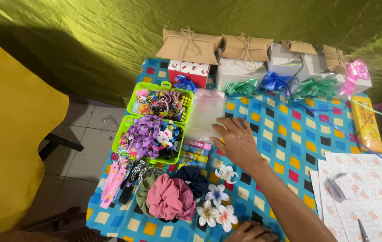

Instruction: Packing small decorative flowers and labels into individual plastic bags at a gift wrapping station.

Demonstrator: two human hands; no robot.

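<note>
Two hands are in view: the right hand (239, 142) lies flat, fingers (225, 124) spread, on limp, slippery clear plastic bags (206, 114) at twelve o'clock on the tabletop (285, 134), best pinched by an edge, while the left hand (251, 232), at six o'clock, stays half hidden.

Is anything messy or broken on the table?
Nothing looks broken or spilled. Only a loose blue ribbon trails untidily across the checkered cloth toward the sticker sheets. One hand rests on a clear plastic bag.
</note>
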